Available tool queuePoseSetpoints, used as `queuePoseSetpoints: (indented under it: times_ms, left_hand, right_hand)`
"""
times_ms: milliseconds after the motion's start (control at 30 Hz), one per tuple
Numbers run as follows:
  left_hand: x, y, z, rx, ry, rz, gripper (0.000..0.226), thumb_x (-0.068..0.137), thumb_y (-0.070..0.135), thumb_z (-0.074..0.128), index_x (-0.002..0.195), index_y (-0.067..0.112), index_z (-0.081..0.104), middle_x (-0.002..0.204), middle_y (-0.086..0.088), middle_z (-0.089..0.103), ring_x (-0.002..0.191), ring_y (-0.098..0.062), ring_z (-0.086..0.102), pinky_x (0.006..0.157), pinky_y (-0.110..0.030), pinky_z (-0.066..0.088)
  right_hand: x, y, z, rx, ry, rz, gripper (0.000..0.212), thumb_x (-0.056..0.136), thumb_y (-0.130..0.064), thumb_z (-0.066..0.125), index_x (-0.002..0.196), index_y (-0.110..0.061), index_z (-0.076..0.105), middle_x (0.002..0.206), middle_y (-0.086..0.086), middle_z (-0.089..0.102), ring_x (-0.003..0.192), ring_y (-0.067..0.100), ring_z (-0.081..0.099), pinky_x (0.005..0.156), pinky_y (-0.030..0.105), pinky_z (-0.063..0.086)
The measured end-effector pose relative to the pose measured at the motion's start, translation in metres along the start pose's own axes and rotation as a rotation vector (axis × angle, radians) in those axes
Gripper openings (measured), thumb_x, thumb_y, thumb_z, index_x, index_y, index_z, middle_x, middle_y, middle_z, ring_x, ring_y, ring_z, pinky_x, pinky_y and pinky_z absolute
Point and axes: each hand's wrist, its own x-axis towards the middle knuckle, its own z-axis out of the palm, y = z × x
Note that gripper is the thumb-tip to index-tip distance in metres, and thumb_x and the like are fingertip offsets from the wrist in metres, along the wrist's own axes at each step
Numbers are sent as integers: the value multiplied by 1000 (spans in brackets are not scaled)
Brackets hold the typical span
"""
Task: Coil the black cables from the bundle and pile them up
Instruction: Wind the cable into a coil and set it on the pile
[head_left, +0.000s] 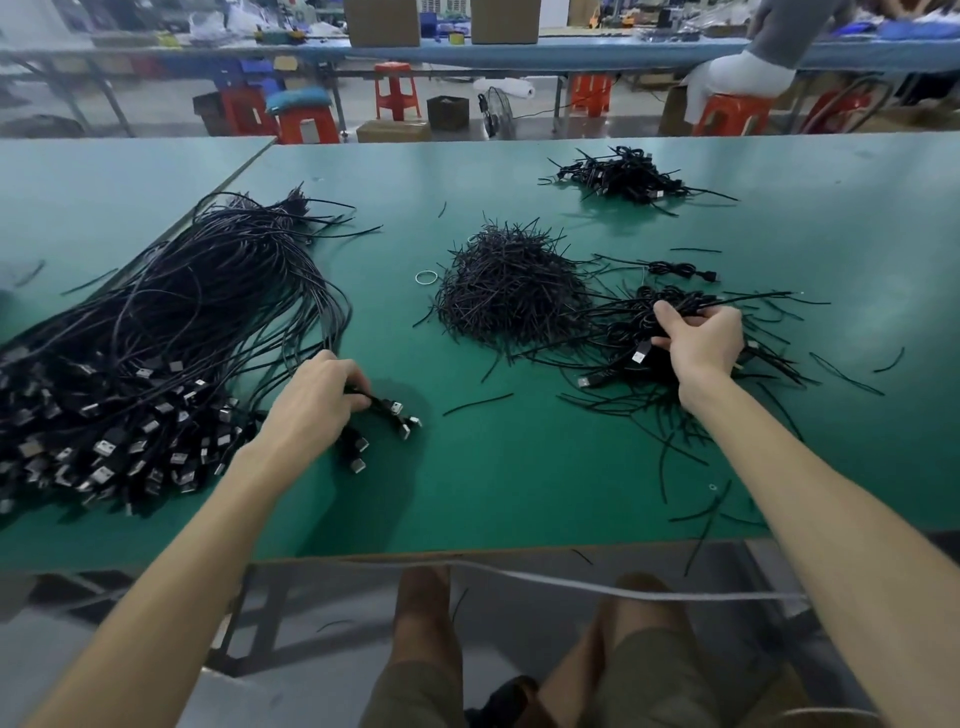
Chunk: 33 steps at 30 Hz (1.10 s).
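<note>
Bundle (156, 338): loose black cables, near left of table (519, 493).
Left hand (311, 400): curled round several plug ends (395, 410) at the bundle's right edge.
Right hand (701, 345): grasping a coiled cable (639, 358) on the near-right pile (623, 322).
Step, judged: depositing one coil, selecting the next.
Next move requires: drawing one cable free without snagging.

Green table (519, 493) with a little white ring (426, 277) lying on it. Further back there's red stools (397, 91), two cardboard boxes (382, 23) on a blue bench (623, 54), and a fan (496, 111) on the floor.
</note>
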Motion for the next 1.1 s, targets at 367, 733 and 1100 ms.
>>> queuePoseSetpoints:
  times_ms: [367,733,1100]
  left_hand:
    - [-21,45,13,-51,82,274,10,94,25,71,95,17,78,84,5,52,88,-20,49,87,-40,42]
    - [-39,101,28,-196,64,409,12,98,36,65,95,27,73,85,11,52,91,-14,44,89,-28,24]
    - [-28,127,2,-1776,-368,-219,19,107,21,46,91,12,53,66,6,31,55,-12,26,54,-24,30]
  right_hand:
    - [7,-9,9,-119,20,34,44,92,-22,77,115,-9,42,123,16,59,58,13,63,51,19,45]
    - [-40,1,-1,-370,-200,-161,82,98,-11,66,161,-8,13,163,14,16,136,27,45,106,33,35]
    - [-62,9,2,-606,-356,-235,84,101,-13,61,163,-6,4,170,12,-15,157,32,-7,126,44,8]
